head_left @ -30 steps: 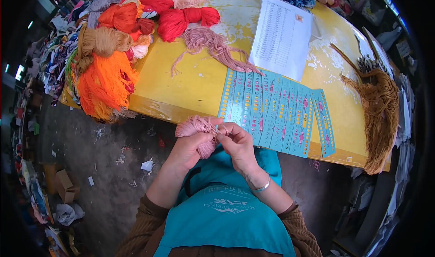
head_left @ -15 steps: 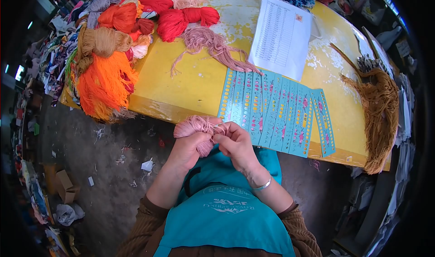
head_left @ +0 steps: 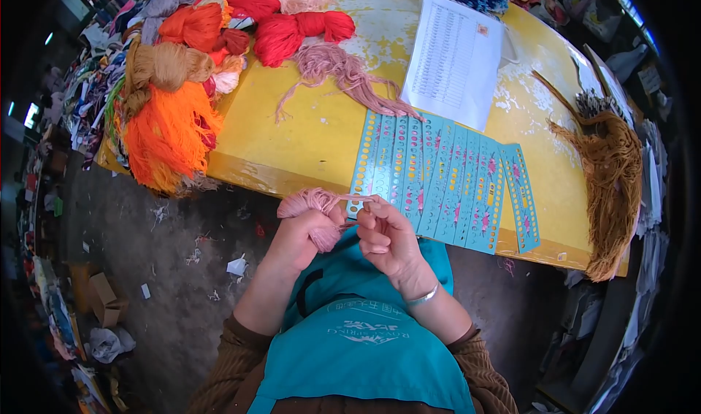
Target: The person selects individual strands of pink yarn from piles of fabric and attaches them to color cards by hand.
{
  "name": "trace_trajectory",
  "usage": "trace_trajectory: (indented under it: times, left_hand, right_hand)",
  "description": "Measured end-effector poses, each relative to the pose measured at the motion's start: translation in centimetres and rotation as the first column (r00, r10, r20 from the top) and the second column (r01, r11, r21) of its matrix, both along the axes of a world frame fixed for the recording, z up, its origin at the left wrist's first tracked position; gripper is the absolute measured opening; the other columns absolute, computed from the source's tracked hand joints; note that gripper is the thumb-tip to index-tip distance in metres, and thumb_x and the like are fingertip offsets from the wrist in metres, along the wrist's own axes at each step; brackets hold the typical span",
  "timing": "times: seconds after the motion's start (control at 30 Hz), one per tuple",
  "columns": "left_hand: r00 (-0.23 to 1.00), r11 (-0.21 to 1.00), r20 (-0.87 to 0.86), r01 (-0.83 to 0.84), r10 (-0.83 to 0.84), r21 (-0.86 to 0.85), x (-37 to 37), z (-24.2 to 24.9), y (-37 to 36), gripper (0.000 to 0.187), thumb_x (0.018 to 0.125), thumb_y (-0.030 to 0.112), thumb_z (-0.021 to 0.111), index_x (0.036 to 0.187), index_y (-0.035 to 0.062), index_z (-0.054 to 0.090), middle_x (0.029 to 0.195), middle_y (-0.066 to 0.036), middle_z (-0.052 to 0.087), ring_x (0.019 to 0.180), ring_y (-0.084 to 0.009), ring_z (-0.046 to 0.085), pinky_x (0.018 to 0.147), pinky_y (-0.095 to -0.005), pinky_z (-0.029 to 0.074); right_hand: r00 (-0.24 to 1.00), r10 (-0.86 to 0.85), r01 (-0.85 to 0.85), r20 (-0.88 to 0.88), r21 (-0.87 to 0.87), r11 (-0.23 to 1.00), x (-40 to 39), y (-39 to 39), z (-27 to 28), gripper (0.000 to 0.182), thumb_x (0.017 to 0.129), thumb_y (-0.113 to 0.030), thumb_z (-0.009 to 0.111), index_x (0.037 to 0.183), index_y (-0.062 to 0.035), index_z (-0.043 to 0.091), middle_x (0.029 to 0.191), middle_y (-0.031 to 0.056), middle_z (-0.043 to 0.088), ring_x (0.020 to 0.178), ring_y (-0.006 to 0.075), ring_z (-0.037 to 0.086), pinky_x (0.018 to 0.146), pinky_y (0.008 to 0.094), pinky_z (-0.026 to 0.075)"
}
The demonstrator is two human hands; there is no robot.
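Snugly, our left hand [head_left: 295, 239] gripped a plump pink yarn bundle [head_left: 298, 204]; our right hand [head_left: 395, 244] pinched its thin strands [head_left: 356, 197].

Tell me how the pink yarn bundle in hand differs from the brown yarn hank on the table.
The pink yarn bundle is held in the left hand; the brown yarn hank rests at the right side of the yellow table. The bundle is compact and rounded; the hank is long and stringy. Both are yarn.
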State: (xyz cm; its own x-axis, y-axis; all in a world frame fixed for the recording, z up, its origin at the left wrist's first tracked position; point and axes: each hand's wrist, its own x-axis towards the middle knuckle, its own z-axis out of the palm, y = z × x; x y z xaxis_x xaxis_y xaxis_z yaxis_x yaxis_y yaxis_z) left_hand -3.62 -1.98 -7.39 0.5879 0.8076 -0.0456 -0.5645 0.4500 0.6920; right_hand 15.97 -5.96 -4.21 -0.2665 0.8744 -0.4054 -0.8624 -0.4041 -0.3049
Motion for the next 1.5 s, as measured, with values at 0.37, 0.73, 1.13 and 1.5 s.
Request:
trace_trajectory:
  times: [0.37, 0.73, 1.13, 1.5]
  left_hand:
    - [0.993, 0.984, 0.016, -0.109, 0.113, -0.142, 2.5, 5.7, -0.4, 0.046, 0.090, 0.021, 0.049, 0.121, -0.0120, 0.055, 0.119, -0.021, 0.061, 0.107, -0.0260, 0.060, 0.096, -0.0373, 0.046]
    - [0.988, 0.979, -0.064, -0.149, 0.141, -0.142, 2.0, 5.6, -0.7, 0.035, 0.091, 0.012, 0.051, 0.119, -0.0087, 0.057, 0.114, -0.018, 0.063, 0.105, -0.0238, 0.062, 0.092, -0.0354, 0.049]
    - [0.975, 0.977, -0.131, -0.190, 0.177, -0.094, 2.4, 6.3, -0.7, 0.035, 0.093, 0.011, 0.050, 0.121, -0.0071, 0.056, 0.115, -0.015, 0.062, 0.106, -0.0210, 0.061, 0.094, -0.0339, 0.048]
    - [0.972, 0.965, -0.159, -0.202, 0.175, -0.167, 2.0, 6.6, -0.6, 0.033, 0.089, 0.008, 0.051, 0.117, -0.0076, 0.059, 0.104, -0.014, 0.065, 0.082, -0.0162, 0.060, 0.078, -0.0294, 0.050]
  right_hand:
    - [0.783, -0.058, -0.145, 0.619, 0.272, 0.951, -2.4, 0.6, 1.6, 0.008, 0.085, 0.000, 0.066, 0.093, -0.0011, 0.064, 0.069, -0.0036, 0.057, 0.048, 0.0011, 0.037, 0.042, 0.0185, 0.025]
    - [0.894, -0.097, 0.011, 0.438, 0.194, 0.981, -2.3, 0.1, 0.7, 0.005, 0.085, 0.000, 0.063, 0.084, -0.0040, 0.060, 0.066, -0.0015, 0.055, 0.048, 0.0032, 0.038, 0.042, 0.0198, 0.026]
    - [0.783, -0.105, -0.054, 0.613, 0.234, 0.971, -2.4, 0.5, 1.6, 0.006, 0.086, -0.004, 0.066, 0.091, -0.0042, 0.062, 0.071, -0.0041, 0.056, 0.059, 0.0022, 0.045, 0.053, 0.0178, 0.035]
    - [0.765, -0.165, -0.008, 0.623, 0.265, 0.964, -2.2, 0.3, 0.6, 0.004, 0.086, -0.003, 0.064, 0.088, -0.0045, 0.061, 0.080, 0.0002, 0.063, 0.058, 0.0021, 0.045, 0.047, 0.0174, 0.029]
